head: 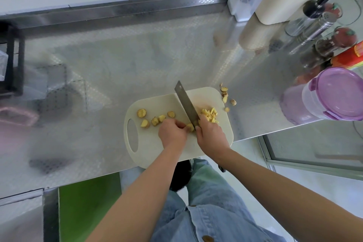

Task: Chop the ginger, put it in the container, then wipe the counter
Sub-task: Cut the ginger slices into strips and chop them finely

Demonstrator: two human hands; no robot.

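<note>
Steel surface [102,61]. White cutting board [149,149] sits at the near edge, ginger slices [155,120] on its left half. Left hand [172,133] pinches a ginger piece [190,126] on the board. Right hand [211,135] is wrapped round the knife [185,102] handle, blade just beside that piece. Chopped ginger [210,115] is piled right of the blade. Peel scraps [225,96] lie off the board's far-right corner. Purple-lidded container [334,94] at right, lid on.

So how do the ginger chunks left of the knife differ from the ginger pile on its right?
The ginger chunks are thick, brown-skinned pieces lying apart in a loose row; the ginger pile is fine, pale yellow bits heaped together. The chunks lie toward the handle hole of the cutting board, the pile toward its other end, across the knife. Both rest on the board.
</note>
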